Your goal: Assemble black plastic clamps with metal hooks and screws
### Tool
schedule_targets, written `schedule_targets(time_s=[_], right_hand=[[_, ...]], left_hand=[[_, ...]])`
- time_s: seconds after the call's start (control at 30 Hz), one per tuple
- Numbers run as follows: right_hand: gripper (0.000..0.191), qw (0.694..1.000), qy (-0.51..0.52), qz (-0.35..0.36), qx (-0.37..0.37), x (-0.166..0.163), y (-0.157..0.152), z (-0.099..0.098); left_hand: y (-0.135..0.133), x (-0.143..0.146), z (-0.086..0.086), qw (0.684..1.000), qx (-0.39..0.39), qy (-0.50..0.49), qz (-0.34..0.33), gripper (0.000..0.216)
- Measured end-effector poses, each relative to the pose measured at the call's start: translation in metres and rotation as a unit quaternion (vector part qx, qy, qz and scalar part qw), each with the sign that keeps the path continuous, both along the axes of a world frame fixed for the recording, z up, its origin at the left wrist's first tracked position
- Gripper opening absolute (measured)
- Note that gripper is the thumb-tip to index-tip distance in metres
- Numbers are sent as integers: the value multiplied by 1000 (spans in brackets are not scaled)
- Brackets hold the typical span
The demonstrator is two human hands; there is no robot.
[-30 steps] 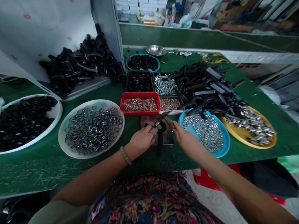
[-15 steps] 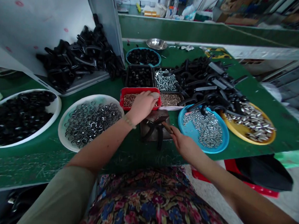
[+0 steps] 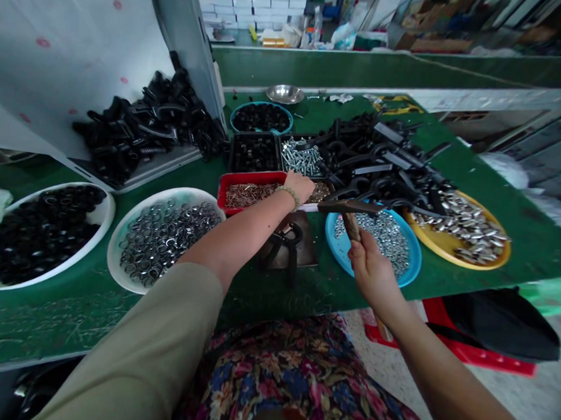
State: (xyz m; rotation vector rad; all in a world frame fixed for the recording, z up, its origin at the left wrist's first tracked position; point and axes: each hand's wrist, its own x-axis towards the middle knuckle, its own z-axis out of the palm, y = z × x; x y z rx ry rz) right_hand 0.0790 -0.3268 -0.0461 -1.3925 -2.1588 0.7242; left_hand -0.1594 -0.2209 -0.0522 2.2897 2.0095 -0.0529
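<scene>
My right hand [image 3: 373, 266] is closed around the wooden handle of a hammer [image 3: 351, 222]. The hammer's dark head is raised over the near edge of the blue plate. My left hand [image 3: 300, 186] reaches into the tray of small brass-coloured parts [image 3: 321, 192], fingers bent down and drawn together. Its fingertips are hidden, so what they pinch cannot be seen. Below it, a black plastic clamp-like part [image 3: 288, 239] lies on a dark metal block [image 3: 306, 253]. A red tray [image 3: 222, 194] of copper-coloured rivets sits left of that hand.
White plates hold metal rings [image 3: 164, 241] and black caps [image 3: 41, 233]. A blue plate [image 3: 337, 251] carries small silver parts; a yellow plate [image 3: 440, 248] carries silver pins. Screws [image 3: 303, 155] fill a tray behind. Black clamp-like parts are heaped at right [image 3: 379, 152] and left [image 3: 148, 119].
My left hand has moved from the red tray rightward to the brass-coloured parts. My right hand has lifted the hammer up and right, off the black part on the block.
</scene>
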Motion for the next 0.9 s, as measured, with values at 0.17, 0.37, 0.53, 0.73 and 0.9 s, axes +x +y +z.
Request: schedule_targets(time_s=[0.17, 0.37, 0.53, 0.73, 0.9], right_hand=[[52, 999, 31, -4, 13, 0, 1, -9], [51, 999, 32, -3, 3, -4, -1, -12], [53, 999, 39, -16, 0, -2, -4, -16], [52, 999, 47, -9, -19, 3, -3, -25], [49, 999, 52, 2, -12, 1, -2, -32]], left_hand=[[1, 2, -3, 1000, 18, -4, 3, 32], [2, 9, -8, 1000, 18, -24, 5, 29], [-1, 8, 0, 996, 54, -62, 20, 31], [-74, -9, 9, 912, 104, -394, 47, 11], [-154, -12, -20, 881, 97, -449, 114, 7]])
